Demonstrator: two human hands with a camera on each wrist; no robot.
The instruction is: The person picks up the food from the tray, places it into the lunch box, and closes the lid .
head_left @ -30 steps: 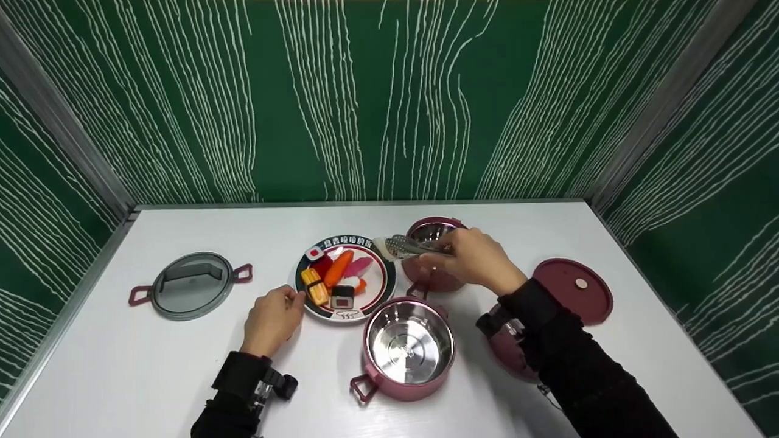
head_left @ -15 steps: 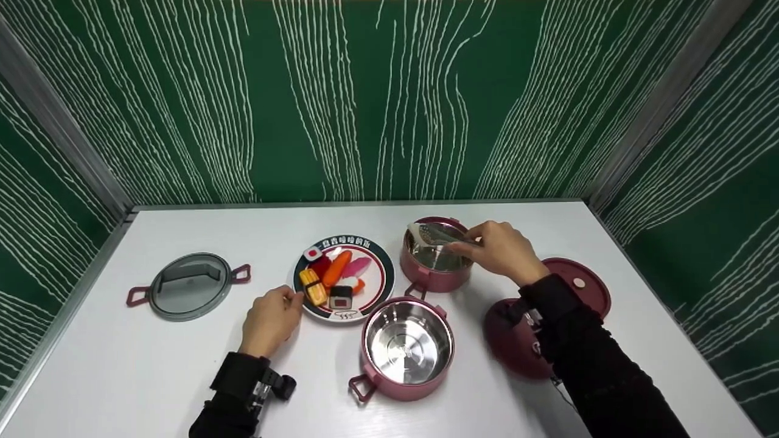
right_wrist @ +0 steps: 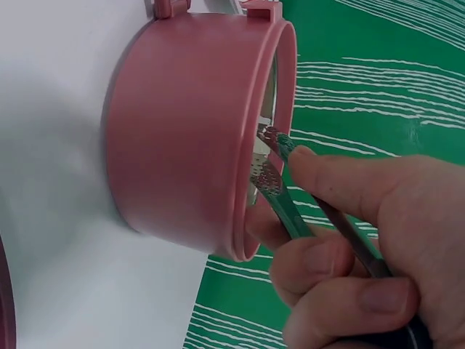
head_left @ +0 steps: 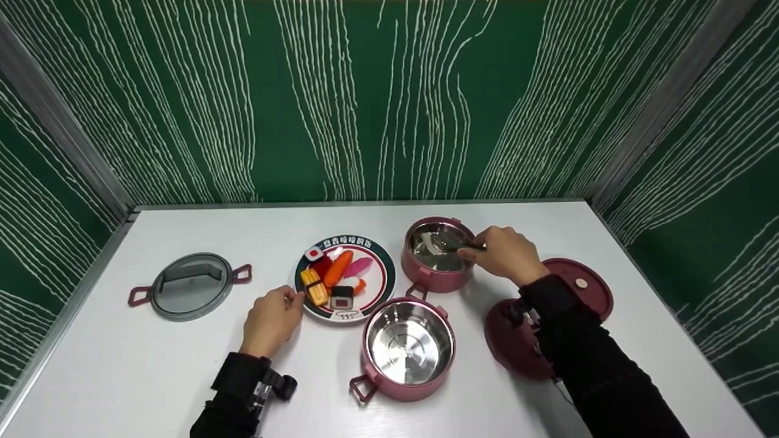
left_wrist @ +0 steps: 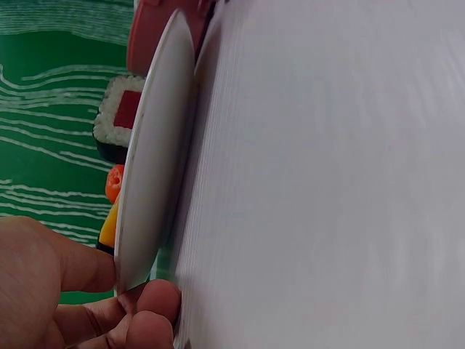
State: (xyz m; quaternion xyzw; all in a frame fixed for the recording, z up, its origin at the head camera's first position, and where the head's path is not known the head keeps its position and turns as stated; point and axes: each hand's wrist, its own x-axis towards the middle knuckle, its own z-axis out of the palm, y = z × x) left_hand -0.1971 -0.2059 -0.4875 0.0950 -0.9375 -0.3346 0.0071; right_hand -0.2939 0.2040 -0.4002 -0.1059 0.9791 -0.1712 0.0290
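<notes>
At the right side of the far pot (head_left: 433, 281), the right hand (head_left: 505, 250) grips the tongs (right_wrist: 282, 201), thumb on one arm and fingers curled round the other. The tong tips reach inside the pot, just below the rim, and at them is a pale piece (head_left: 429, 243); whether the tips pinch it or have let it go, I cannot tell. The left hand (head_left: 272, 321) pinches the near left edge of the plate (head_left: 389, 267), thumb above and fingertips beneath, as the left wrist view shows. On the plate, mostly toward its left half, lie a yellow piece (head_left: 314, 287) with a black band, an orange piece (head_left: 338, 268), a pink piece (head_left: 358, 266), a big roll (head_left: 342, 297) and a small roll (head_left: 314, 253) with a red centre. The near pot (head_left: 406, 392) stands just beside the plate, nearer the person, its shiny inside facing up and one handle (head_left: 363, 388) pointing toward the near left. Well to the left of the plate, a glass lid (head_left: 192, 286) lies on the white table (head_left: 316, 389). To the right, a red lid (head_left: 578, 291) with a pale knob lies partly behind the right sleeve (head_left: 599, 359). Behind everything rises a green wall (head_left: 389, 91) with wavy white lines
</notes>
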